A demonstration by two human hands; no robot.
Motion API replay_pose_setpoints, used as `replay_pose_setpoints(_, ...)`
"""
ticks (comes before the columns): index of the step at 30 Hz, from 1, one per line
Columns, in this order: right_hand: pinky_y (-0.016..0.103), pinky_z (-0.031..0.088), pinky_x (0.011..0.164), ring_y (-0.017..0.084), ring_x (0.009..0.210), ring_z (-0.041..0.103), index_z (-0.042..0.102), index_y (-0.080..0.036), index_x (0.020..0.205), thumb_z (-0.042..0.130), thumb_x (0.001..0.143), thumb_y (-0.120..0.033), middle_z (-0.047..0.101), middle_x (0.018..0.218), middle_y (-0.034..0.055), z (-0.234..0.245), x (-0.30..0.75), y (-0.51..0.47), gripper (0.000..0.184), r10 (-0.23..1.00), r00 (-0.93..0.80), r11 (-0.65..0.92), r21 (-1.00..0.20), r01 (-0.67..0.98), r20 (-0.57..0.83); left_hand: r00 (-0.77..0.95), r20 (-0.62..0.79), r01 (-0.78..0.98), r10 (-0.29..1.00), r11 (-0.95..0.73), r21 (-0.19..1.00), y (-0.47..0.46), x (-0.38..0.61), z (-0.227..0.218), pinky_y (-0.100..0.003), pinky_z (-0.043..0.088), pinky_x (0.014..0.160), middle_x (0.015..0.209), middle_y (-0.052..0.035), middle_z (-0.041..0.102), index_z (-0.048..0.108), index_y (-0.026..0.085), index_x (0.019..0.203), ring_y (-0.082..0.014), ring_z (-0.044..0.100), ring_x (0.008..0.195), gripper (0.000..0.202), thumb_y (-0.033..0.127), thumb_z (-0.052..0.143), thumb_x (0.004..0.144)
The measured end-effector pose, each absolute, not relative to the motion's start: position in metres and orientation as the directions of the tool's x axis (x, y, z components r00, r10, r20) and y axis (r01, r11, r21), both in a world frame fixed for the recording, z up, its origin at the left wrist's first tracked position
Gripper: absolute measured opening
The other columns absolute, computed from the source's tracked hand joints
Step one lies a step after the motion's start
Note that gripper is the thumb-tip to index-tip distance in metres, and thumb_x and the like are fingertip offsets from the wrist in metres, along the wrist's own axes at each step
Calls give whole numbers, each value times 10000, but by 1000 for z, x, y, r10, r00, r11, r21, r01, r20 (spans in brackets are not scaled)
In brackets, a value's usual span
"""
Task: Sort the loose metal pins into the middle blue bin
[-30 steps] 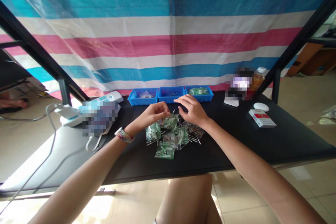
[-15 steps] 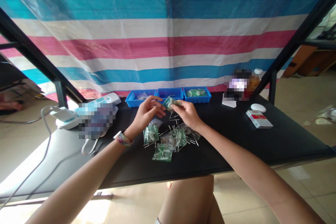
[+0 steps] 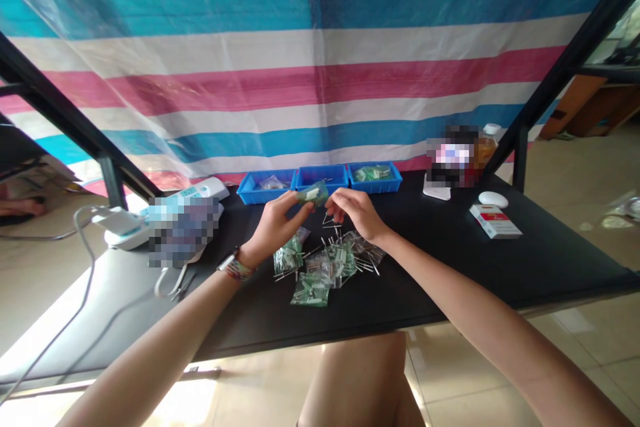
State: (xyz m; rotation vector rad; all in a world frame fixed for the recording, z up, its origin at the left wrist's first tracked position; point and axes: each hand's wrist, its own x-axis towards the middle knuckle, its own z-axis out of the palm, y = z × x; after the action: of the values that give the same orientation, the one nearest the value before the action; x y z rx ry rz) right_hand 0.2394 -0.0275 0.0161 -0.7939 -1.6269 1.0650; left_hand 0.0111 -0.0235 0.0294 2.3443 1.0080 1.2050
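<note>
My left hand (image 3: 280, 217) is closed on a small green-tinted plastic bag (image 3: 314, 193) with pale pieces inside, pinched between thumb and fingers above the table. Just right of the bag, my right hand (image 3: 357, 210) has its fingers curled together by the bag's edge; whether anything is in them is hidden. Below both hands lies a pile of similar bags, with one green bag (image 3: 310, 290) at the front and another green bag (image 3: 289, 253) to the left. Loose thin metal pins (image 3: 367, 267) are scattered among them.
Three blue bins stand at the back: the left bin (image 3: 250, 193) holds clear bags, the right bin (image 3: 390, 187) green ones. A power strip (image 3: 123, 235) with a cable is at left. A red-and-white box (image 3: 495, 221), white oval object (image 3: 493, 199) and bottle (image 3: 487, 147) stand right.
The green bag has passed from my right hand to my left and shifted slightly left. My left fingers have closed on it, while my right fingers have curled in beside it.
</note>
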Motion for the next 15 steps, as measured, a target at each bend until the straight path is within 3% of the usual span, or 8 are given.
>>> replay_pose_setpoints(2, 363, 611, 755, 209, 827, 714, 714, -200, 1148, 653, 961, -425, 746, 1059, 101, 17, 241, -30, 299, 812, -181, 580, -799, 157, 554, 355, 480, 397, 802, -594, 699, -24, 13, 29, -301, 499, 729, 848, -66, 758, 744, 161, 889, -197, 662, 784, 384, 505, 632, 1017)
replay_pose_setpoints(4, 442, 623, 939, 266, 1087, 715, 627, -237, 1398, 676, 932, -310, 674, 1360, 145, 19, 242, -34, 474, 697, -164, 705, -624, 338, 698, 333, 395, 322, 856, -497, 805, -25, 15, 31, -277, 456, 649, 783, -56, 743, 739, 147, 842, -173, 620, 696, 442, 558, 661, 984)
replay_pose_setpoints(7, 557, 485, 1207, 324, 1459, 532, 502, -284, 1578, 640, 952, -218, 504, 1625, 126, 23, 242, -39, 645, 529, -381, 809, -315, 496, 758, 327, 327, 206, 887, -405, 891, -24, 17, 34, -280, 481, 678, 773, -61, 748, 734, 138, 803, -174, 629, 696, 456, 573, 710, 938)
replay_pose_setpoints(9, 583, 408, 1280, 310, 1553, 439, 466, -305, 1617, 606, 981, -189, 485, 1660, 83, 24, 239, -41, 661, 461, -526, 850, -187, 492, 714, 355, 312, 148, 881, -383, 912, -23, 17, 35, -301, 520, 746, 774, -65, 753, 734, 142, 798, -194, 662, 741, 447, 572, 725, 918)
replay_pose_setpoints(11, 565, 398, 1299, 276, 1550, 458, 458, -297, 1629, 554, 1022, -169, 529, 1633, 69, 21, 237, -41, 628, 432, -566, 871, -161, 464, 702, 387, 303, 115, 871, -372, 921, -22, 16, 35, -324, 543, 789, 765, -62, 750, 734, 148, 803, -211, 681, 765, 444, 579, 725, 909)
replay_pose_setpoints(15, 479, 459, 1275, 236, 1443, 593, 535, -261, 1588, 482, 1070, -162, 617, 1555, 61, 12, 233, -38, 530, 446, -521, 881, -253, 400, 728, 455, 287, 94, 843, -366, 926, -20, 15, 30, -358, 550, 883, 832, -85, 761, 735, 149, 829, -235, 705, 852, 444, 561, 652, 971)
